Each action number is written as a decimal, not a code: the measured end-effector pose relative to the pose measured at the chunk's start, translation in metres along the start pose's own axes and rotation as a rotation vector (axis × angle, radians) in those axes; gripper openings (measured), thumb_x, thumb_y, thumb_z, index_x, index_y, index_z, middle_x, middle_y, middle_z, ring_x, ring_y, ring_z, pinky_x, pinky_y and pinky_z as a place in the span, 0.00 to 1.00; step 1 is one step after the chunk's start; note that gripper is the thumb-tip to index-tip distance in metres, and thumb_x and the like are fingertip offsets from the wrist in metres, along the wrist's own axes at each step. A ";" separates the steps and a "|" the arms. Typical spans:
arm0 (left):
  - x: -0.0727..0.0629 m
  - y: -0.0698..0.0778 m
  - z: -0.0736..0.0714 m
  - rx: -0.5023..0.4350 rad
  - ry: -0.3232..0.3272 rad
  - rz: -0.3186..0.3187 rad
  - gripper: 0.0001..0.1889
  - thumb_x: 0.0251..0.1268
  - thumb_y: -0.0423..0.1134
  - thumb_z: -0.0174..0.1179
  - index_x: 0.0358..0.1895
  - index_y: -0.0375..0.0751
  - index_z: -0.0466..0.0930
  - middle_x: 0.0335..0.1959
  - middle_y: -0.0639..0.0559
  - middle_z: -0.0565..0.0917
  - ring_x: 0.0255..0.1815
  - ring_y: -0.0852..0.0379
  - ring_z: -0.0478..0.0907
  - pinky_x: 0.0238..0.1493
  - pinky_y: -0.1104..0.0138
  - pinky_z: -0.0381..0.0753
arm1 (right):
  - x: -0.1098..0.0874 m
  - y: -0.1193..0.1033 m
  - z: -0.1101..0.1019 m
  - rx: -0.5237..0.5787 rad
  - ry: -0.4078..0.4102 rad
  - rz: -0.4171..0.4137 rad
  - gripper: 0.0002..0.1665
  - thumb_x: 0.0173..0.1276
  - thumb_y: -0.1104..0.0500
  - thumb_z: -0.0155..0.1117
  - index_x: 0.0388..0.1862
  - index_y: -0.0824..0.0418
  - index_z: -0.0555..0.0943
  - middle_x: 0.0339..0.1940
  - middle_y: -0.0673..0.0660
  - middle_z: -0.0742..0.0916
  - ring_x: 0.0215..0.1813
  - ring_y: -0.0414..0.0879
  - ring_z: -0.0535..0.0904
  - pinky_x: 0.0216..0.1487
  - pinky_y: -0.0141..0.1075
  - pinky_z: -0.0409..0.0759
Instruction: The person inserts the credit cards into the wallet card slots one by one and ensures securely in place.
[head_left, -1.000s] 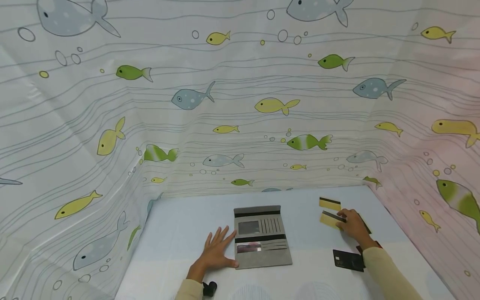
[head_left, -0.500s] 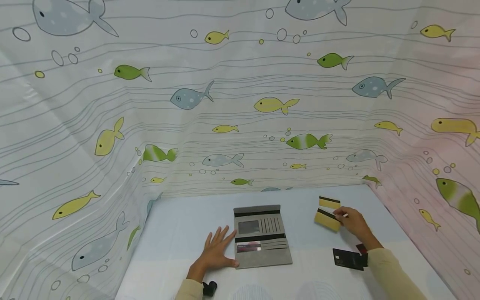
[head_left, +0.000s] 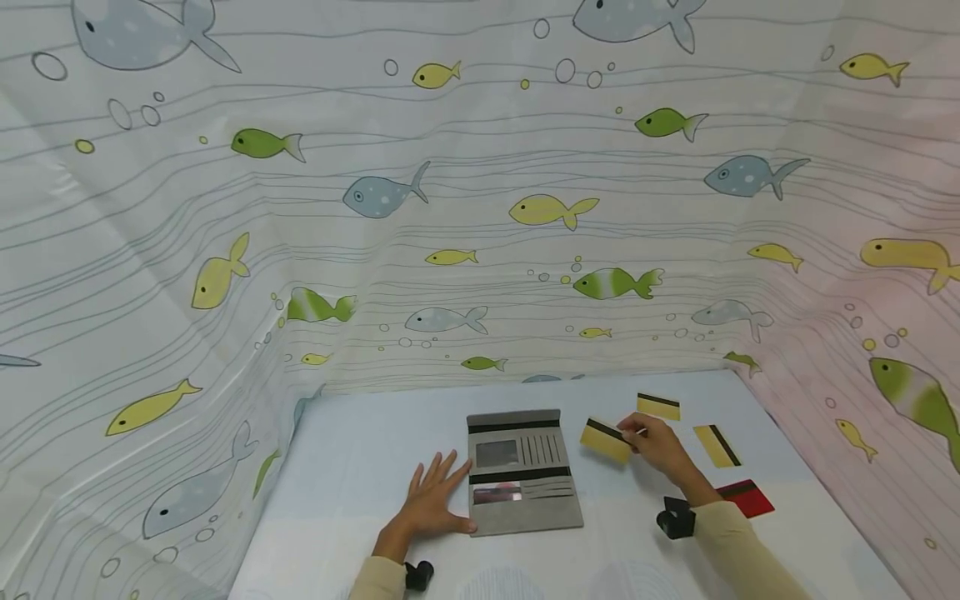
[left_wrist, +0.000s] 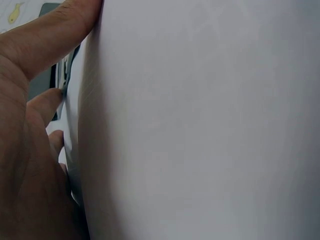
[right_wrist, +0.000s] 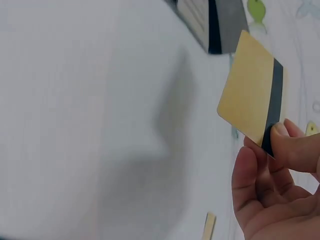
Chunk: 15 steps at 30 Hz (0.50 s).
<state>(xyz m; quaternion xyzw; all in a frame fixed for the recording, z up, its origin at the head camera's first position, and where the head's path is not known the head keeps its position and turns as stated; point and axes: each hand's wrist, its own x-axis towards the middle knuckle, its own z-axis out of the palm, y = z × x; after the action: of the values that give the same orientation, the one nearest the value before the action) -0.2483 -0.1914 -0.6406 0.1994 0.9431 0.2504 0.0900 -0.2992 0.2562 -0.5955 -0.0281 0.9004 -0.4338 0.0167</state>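
Note:
A grey wallet point(head_left: 525, 518) lies unfolded on the table, with card slots, a clear window and one card tucked in its lower part. Against its left edge rests my left hand point(head_left: 435, 504), fingers spread and straight, thumb at the lower corner. My right hand point(head_left: 660, 450) pinches a yellow card point(head_left: 606, 442) by one corner, just right of the wallet. In the right wrist view the yellow card point(right_wrist: 250, 90) with its black stripe is raised off the table, thumb on the stripe. The left wrist view shows the left hand point(left_wrist: 30, 125) beside the wallet, mostly hidden.
Two more yellow cards lie at the right: a far card point(head_left: 658, 407) and a tilted card point(head_left: 717, 447). Nearer is a red card point(head_left: 750, 498). A black card point(head_left: 675, 503) is partly hidden behind the right wrist's camera point(head_left: 677, 522). A fish-patterned curtain point(head_left: 480, 250) surrounds the table.
My right hand has lifted the yellow card from the table and carried it left toward the wallet, uncovering the tilted yellow card and the red card. The left hand has stayed put.

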 end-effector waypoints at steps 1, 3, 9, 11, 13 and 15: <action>0.000 0.000 0.000 -0.001 -0.004 -0.007 0.58 0.41 0.70 0.72 0.79 0.54 0.58 0.82 0.41 0.52 0.83 0.33 0.41 0.76 0.34 0.33 | 0.000 -0.004 0.005 0.007 -0.004 0.003 0.08 0.72 0.65 0.61 0.47 0.61 0.83 0.39 0.57 0.85 0.34 0.43 0.81 0.32 0.33 0.80; 0.000 0.001 0.000 -0.004 -0.010 -0.013 0.58 0.41 0.69 0.73 0.79 0.54 0.57 0.82 0.41 0.51 0.83 0.34 0.41 0.76 0.34 0.33 | 0.001 -0.013 0.014 0.029 -0.013 0.008 0.07 0.72 0.66 0.61 0.46 0.61 0.83 0.39 0.56 0.85 0.35 0.43 0.81 0.33 0.33 0.81; 0.000 0.001 0.000 0.007 -0.010 -0.014 0.57 0.42 0.69 0.72 0.79 0.55 0.57 0.82 0.42 0.51 0.83 0.34 0.41 0.76 0.34 0.33 | 0.001 -0.032 0.039 0.083 -0.062 0.014 0.07 0.71 0.67 0.61 0.44 0.60 0.83 0.39 0.55 0.85 0.37 0.45 0.81 0.36 0.35 0.84; 0.000 0.001 0.000 0.009 -0.009 -0.013 0.57 0.42 0.69 0.72 0.79 0.56 0.57 0.82 0.42 0.52 0.83 0.34 0.41 0.76 0.34 0.33 | 0.002 -0.036 0.046 0.092 -0.069 0.008 0.06 0.71 0.67 0.62 0.43 0.59 0.83 0.40 0.54 0.86 0.38 0.44 0.81 0.36 0.34 0.84; 0.001 0.001 0.000 0.007 -0.011 -0.015 0.57 0.42 0.69 0.72 0.79 0.56 0.58 0.82 0.43 0.51 0.83 0.34 0.41 0.76 0.34 0.33 | 0.002 -0.039 0.053 0.094 -0.079 -0.009 0.06 0.71 0.66 0.62 0.43 0.59 0.83 0.40 0.54 0.86 0.37 0.44 0.81 0.35 0.33 0.83; 0.001 0.001 0.001 0.005 -0.012 -0.019 0.58 0.41 0.69 0.72 0.79 0.56 0.58 0.82 0.43 0.52 0.83 0.35 0.41 0.76 0.34 0.33 | 0.002 -0.042 0.060 0.094 -0.090 -0.030 0.05 0.71 0.66 0.63 0.43 0.59 0.83 0.41 0.54 0.86 0.37 0.43 0.81 0.34 0.32 0.84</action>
<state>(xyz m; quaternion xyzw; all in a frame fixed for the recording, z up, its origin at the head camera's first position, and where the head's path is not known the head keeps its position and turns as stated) -0.2489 -0.1901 -0.6409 0.1924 0.9451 0.2458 0.0972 -0.2964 0.1830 -0.6006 -0.0605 0.8768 -0.4743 0.0519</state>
